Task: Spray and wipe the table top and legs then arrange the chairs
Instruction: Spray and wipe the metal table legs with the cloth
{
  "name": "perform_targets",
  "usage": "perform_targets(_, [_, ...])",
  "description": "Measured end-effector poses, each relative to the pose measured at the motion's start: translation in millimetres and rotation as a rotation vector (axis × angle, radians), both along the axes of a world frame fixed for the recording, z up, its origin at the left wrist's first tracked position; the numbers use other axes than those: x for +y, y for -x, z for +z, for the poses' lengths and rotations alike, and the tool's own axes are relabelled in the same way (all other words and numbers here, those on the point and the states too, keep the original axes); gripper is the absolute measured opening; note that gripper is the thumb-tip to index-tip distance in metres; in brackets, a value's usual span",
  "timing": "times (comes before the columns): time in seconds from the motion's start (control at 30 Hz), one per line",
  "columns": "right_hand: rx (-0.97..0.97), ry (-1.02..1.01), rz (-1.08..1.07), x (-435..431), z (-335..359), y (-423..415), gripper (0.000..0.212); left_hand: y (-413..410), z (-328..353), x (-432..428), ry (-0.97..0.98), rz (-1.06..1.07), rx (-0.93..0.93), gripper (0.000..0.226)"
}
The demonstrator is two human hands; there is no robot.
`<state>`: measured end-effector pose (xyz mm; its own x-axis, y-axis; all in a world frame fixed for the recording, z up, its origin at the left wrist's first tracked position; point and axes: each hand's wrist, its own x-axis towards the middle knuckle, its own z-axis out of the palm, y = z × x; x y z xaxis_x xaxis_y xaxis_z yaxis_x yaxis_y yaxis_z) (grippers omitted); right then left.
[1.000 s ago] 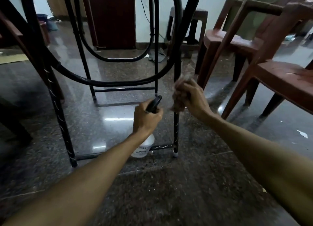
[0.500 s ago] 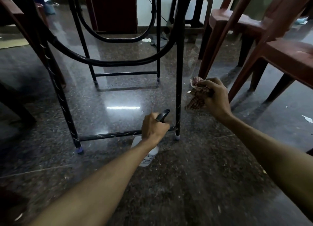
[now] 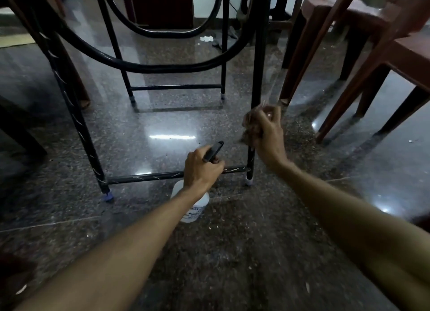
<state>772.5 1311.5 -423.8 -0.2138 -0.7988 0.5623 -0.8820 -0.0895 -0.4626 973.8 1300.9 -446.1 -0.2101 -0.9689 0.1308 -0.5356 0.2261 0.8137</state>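
One expanse of polished stone floor underlies the scene, viewed from low down. On it stands the counter's black tubular frame; the counter's top is out of view. Brown plastic chairs crowd the right side, close to the near right leg.

The spray bottle, pale plastic with a dark trigger head, sits low in front of the lower crossbar. Whether its base touches the floor cannot be told. The left hand has its grip wrapped round the bottle's neck.

The right hand has its grip bunched round a cloth, which is blurred and pressed against the lower part of the near right leg.

Handling, as judged: the cloth is soft and limp, so it should fold round the tube if kept wadded in the palm. The bottle looks light and rigid, possibly slick when wet, and is best held at the neck under the trigger head. The leg is stiff and will take firm rubbing.
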Motion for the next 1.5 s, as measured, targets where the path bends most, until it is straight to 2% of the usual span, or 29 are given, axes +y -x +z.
perform_targets(0.13, [0.1, -0.175, 0.089, 29.9, -53.6, 7.1, 0.029, -7.7, -6.9, -9.6, 0.026, -0.02, 0.028, 0.019])
perform_targets(0.3, [0.035, -0.003, 0.012, 3.4, -39.5, 8.3, 0.03, -3.2, -31.4, -14.3, 0.042, -0.026, 0.014, 0.017])
perform_targets(0.4, [0.085, -0.074, 0.056, 27.9, -87.0, 10.3, 0.015, -5.0, -40.2, -9.3, 0.033, -0.055, 0.026, 0.016])
perform_targets(0.47, [0.088, -0.16, 0.08, 38.1, -101.3, 8.4, 0.021, -5.1, -40.8, -8.8, 0.034, -0.09, 0.034, 0.016])
perform_targets(0.53, [-0.11, -0.108, -0.026, 28.0, -94.0, 0.7, 0.021, -3.5, -44.0, -10.7, 0.039, -0.089, 0.03, 0.018])
perform_targets(0.57, [-0.129, -0.095, -0.057, 25.4, -87.0, -5.2, 0.019, -3.2, -45.6, -10.8, 0.041, -0.091, 0.022, 0.019])
perform_targets(0.63, [-0.049, -0.071, -0.063, 27.9, -94.6, -6.8, 0.015, -2.9, -49.7, -9.3, 0.042, -0.111, 0.021, 0.019])
perform_targets(0.73, [-0.056, -0.306, -0.005, 52.0, -115.6, -3.0, 0.022, -8.9, -49.4, -2.7, 0.014, -0.123, 0.02, 0.017])
perform_targets(0.87, [-0.157, -0.221, -0.127, 58.4, -98.4, 5.2, 0.025, -8.7, -55.3, 8.3, -0.037, -0.112, -0.021, 0.025])
perform_targets(0.97, [-0.142, -0.182, -0.09, 61.1, -78.9, 9.1, 0.028, -9.0, -63.8, 24.7, -0.062, -0.12, -0.031, 0.023])
perform_targets(1.03, [-0.11, -0.193, -0.067, 63.5, -74.5, 12.9, 0.031, -11.0, -67.3, 33.1, -0.104, -0.123, -0.043, 0.03])
perform_targets(1.17, [-0.083, -0.2, -0.067, 65.4, -73.8, 9.1, 0.032, -14.2, -66.3, 42.8, -0.199, -0.049, -0.072, 0.048])
perform_targets(1.33, [-0.07, -0.241, -0.027, 63.7, -83.5, -6.4, 0.038, -33.5, -66.8, 43.6, -0.244, 0.114, -0.047, 0.031])
perform_targets(1.43, [-0.067, -0.266, -0.034, 58.8, -87.6, -20.6, 0.039, -54.0, -68.4, 40.4, -0.251, 0.182, -0.047, 0.036])
perform_targets(1.5, [-0.094, -0.258, -0.051, 53.6, -91.6, -29.9, 0.035, -66.5, -70.0, 35.9, -0.235, 0.198, -0.022, 0.03])
